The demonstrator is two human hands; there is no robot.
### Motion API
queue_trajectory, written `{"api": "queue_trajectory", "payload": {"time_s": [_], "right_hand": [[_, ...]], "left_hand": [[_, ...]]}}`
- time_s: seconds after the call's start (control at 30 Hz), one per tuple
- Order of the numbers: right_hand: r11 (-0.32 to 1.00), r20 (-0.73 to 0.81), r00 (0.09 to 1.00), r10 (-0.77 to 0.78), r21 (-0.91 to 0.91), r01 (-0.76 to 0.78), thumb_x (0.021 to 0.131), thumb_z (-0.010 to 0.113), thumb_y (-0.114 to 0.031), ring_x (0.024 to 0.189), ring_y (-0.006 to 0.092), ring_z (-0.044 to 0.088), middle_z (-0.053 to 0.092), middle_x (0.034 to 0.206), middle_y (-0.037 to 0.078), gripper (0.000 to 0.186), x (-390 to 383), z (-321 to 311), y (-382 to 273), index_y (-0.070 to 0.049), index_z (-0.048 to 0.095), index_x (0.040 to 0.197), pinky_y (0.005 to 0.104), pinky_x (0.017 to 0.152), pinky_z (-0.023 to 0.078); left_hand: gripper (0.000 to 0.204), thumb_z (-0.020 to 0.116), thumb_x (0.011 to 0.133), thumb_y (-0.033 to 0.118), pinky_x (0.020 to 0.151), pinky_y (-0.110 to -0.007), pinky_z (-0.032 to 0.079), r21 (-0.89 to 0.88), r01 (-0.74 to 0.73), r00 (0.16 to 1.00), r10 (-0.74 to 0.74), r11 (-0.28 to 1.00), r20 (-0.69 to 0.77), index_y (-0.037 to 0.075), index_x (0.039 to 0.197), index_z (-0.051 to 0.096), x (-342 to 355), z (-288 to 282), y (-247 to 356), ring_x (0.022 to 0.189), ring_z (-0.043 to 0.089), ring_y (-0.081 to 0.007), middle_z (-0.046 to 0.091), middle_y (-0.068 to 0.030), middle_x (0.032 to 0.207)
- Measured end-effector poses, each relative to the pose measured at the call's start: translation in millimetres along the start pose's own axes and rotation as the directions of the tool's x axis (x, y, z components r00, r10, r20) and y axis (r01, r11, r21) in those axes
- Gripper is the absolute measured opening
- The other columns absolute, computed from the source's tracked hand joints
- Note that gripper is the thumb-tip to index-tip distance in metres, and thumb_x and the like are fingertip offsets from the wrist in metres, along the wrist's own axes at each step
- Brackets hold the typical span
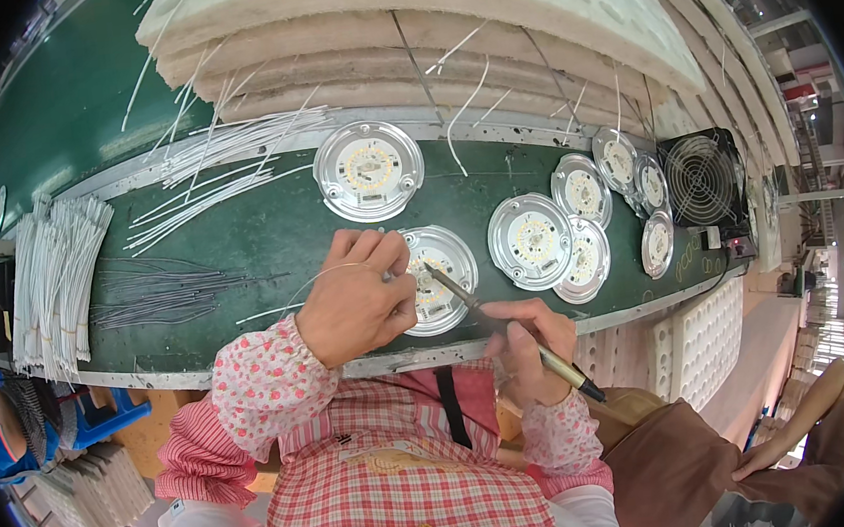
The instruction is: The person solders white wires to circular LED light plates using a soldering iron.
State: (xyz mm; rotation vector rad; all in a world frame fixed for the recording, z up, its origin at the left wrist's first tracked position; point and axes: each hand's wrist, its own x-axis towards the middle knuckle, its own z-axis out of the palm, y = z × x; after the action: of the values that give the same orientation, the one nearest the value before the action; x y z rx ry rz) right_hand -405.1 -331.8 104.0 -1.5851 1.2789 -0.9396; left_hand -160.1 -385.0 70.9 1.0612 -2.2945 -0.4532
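My right hand (pixel 534 344) grips a gold-coloured soldering iron (pixel 564 370) with a dark end, its tip resting at the board of a round silver lamp disc (pixel 455 259). Over the left part of this disc, my left hand (pixel 357 299) is closed in a pinch on a thin wire (pixel 306 286) that loops out to the left. What its fingertips touch is hidden behind the knuckles. A white lead (pixel 264 314) sticks out to the left from under that hand. Just beyond lies another silver disc (pixel 371 171) with a ring of yellow LEDs.
Several finished-looking discs (pixel 531 242) overlap at right, near a black fan (pixel 701 174). White wires (pixel 221 151) and dark wires (pixel 158 290) lie left, beside bundled white wires (pixel 58 285). Foam trays (pixel 424 53) are stacked behind. Another person's arm (pixel 797 421) shows at lower right.
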Motion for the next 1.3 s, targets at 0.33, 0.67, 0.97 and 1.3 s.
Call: {"api": "queue_trajectory", "payload": {"time_s": [0.33, 0.67, 0.97, 1.3], "right_hand": [[0.991, 0.015, 0.992, -0.124, -0.051, 0.125, 0.094, 0.055, -0.014, 0.06, 0.0164, 0.07, 0.072, 0.077, 0.013, 0.027, 2, -3, 9, 0.004, 0.071, 0.106, 0.0276, 0.056, 0.052], [0.978, 0.019, 0.985, -0.172, -0.116, 0.173, 0.094, 0.055, -0.012, 0.06, 0.0196, 0.07, 0.073, 0.082, 0.017, 0.026, -5, -1, 4, 0.005, 0.071, 0.105, 0.0283, 0.057, 0.053], [0.758, -0.37, 0.883, -0.289, -0.652, -0.024, 0.075, 0.087, -0.023, 0.113, 0.0349, 0.06, 0.063, 0.12, 0.02, 0.072, 30, -27, 18, 0.0, 0.053, 0.134, 0.0453, 0.095, 0.047], [0.897, -0.363, 0.902, -0.234, -0.438, 0.057, 0.078, 0.081, -0.009, 0.118, 0.0345, 0.052, 0.052, 0.127, 0.02, 0.077, 26, -33, 29, 0.001, 0.04, 0.142, 0.0408, 0.103, 0.041]], "left_hand": [[0.014, 0.072, 0.067, 0.01, 0.084, -0.04, 0.042, 0.049, 0.014, 0.999, -0.016, 0.999, 0.047, 0.007, 0.076, 0.062, 2, 0, 3, 0.089, 0.055, -0.0254, 0.054, -0.0054, 0.094], [0.054, 0.068, 0.074, 0.008, 0.09, -0.042, 0.048, 0.251, -0.134, 0.99, 0.12, 0.959, 0.07, 0.005, 0.128, 0.064, -14, -6, 1, 0.105, 0.059, -0.0251, 0.06, -0.0073, 0.114], [0.051, 0.071, 0.077, 0.012, 0.094, -0.043, 0.045, 0.335, -0.21, 0.975, 0.173, 0.919, 0.136, 0.006, 0.127, 0.064, -12, -10, -1, 0.103, 0.059, -0.0238, 0.059, -0.0061, 0.116], [0.046, 0.089, 0.069, 0.021, 0.072, -0.038, 0.048, -0.103, 0.225, 0.974, -0.226, 0.969, 0.001, 0.004, 0.099, 0.059, 19, -1, -14, 0.082, 0.063, -0.0249, 0.061, -0.0098, 0.089]]}}
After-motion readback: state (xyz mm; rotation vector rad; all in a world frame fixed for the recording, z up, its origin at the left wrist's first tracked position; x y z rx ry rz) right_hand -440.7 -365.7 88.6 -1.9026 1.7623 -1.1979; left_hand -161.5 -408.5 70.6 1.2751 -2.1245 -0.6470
